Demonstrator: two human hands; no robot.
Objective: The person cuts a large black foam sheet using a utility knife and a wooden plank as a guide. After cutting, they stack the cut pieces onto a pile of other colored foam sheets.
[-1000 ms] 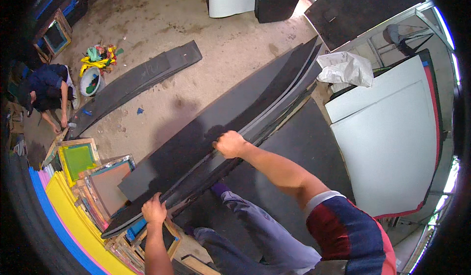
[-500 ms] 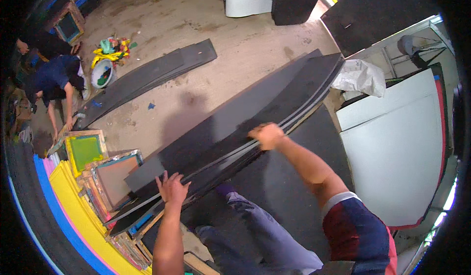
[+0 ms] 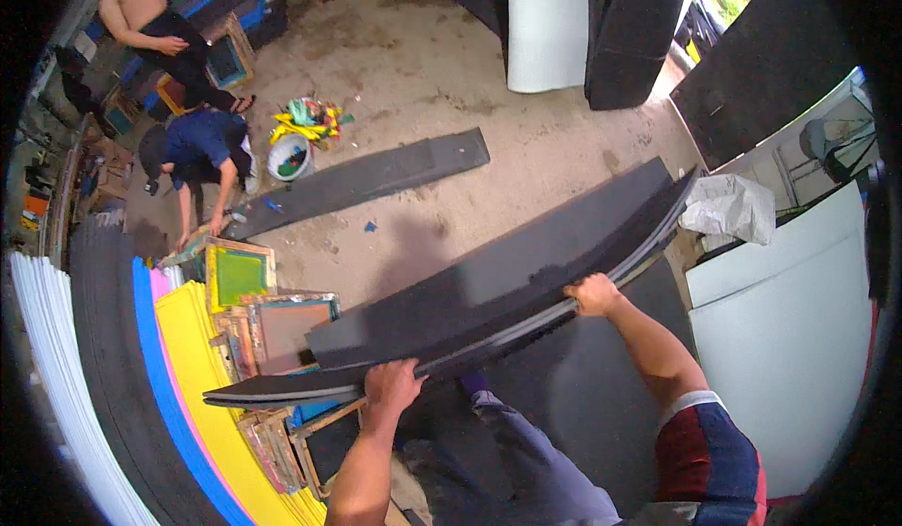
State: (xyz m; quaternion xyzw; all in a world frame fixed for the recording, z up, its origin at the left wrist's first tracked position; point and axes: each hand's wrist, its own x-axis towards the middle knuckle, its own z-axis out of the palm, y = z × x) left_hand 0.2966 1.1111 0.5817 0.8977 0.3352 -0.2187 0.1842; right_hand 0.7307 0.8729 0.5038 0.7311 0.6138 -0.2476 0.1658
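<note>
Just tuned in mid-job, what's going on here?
The person's left hand and right hand grip the near edge of some long, dark, bowed sheets, spaced apart along it. Framed screens and yellow sheets stand to the left. Farther off, a co-worker bends low, hands near the end of a dark strip on the floor.

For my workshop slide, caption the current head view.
Left hand and right hand holding long dark sheets near framed panels and yellow sheets.
</note>
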